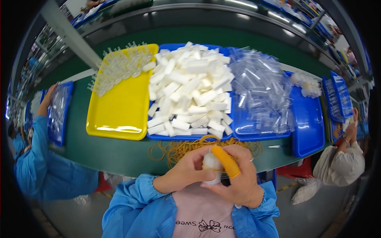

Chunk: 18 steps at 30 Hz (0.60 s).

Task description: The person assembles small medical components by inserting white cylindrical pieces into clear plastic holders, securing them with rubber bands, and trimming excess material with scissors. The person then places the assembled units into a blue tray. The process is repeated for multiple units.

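Note:
Close to my chest, both hands are closed around a small white piece (212,163), whitish and translucent at its upper end; its exact kind is hard to make out. My left hand (186,170) grips it from the left, with the thumb across its front. From the other side my right hand (243,180) holds it too, and an orange finger cot (225,160) covers one finger. Just beyond my hands lies a heap of tan rubber bands (174,150). Behind that, a blue tray (190,138) is piled with white foam blocks (190,87).
A yellow tray (119,115) at left holds clear stemmed plastic parts (123,65). Clear plastic sleeves (260,87) fill a blue tray to the right. Farther right, another blue tray (307,131) has small whitish parts (307,84). Co-workers sit at both sides of the green table (79,146).

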### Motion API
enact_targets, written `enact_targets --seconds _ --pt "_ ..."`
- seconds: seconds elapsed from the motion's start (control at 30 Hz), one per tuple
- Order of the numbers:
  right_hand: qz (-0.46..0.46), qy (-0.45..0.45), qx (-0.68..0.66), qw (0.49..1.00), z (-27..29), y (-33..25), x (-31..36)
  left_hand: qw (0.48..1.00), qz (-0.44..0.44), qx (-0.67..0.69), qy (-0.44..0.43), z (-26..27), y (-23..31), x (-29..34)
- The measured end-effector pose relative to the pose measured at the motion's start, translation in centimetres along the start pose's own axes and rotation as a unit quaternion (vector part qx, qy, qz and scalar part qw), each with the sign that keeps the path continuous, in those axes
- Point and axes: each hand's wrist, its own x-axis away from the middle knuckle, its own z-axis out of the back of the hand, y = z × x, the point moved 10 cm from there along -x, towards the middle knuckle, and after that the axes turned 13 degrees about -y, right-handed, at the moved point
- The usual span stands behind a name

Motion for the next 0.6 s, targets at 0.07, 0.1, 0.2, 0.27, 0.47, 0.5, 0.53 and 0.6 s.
enact_targets --seconds 0.07,0.1,0.2,0.27,0.47,0.5,0.53,0.6 --pt "0.009 0.015 -0.004 1.000 -0.1 0.3 -0.1 1.000 0.001 -0.002 0.005 0.2 -0.2 0.5" --pt "0.011 0.022 0.000 1.000 0.2 0.4 -0.1 1.000 0.003 0.006 0.007 0.2 -0.2 0.3" --pt "0.000 0.031 0.000 1.000 0.7 0.8 0.0 0.993 -0.001 0.113 -0.040 -0.6 -0.1 -0.2" --pt "-0.019 0.021 -0.047 0.999 0.6 1.4 0.4 0.985 0.007 0.157 -0.070 -1.2 0.1 -0.4" --pt "-0.033 0.020 0.002 0.999 0.3 1.4 0.2 0.992 0.010 0.119 -0.044 -0.4 0.1 -0.4" --pt "-0.034 0.022 0.030 0.999 0.3 0.9 0.2 0.994 -0.001 0.101 -0.030 -0.1 0.1 -0.4" --pt "-0.024 0.017 0.071 0.997 0.3 0.2 0.0 0.996 -0.013 0.082 -0.016 0.1 0.2 -0.3" --pt "-0.003 0.010 0.152 0.988 0.3 -1.0 -0.6 0.995 -0.032 0.086 -0.027 0.3 0.1 -0.4"
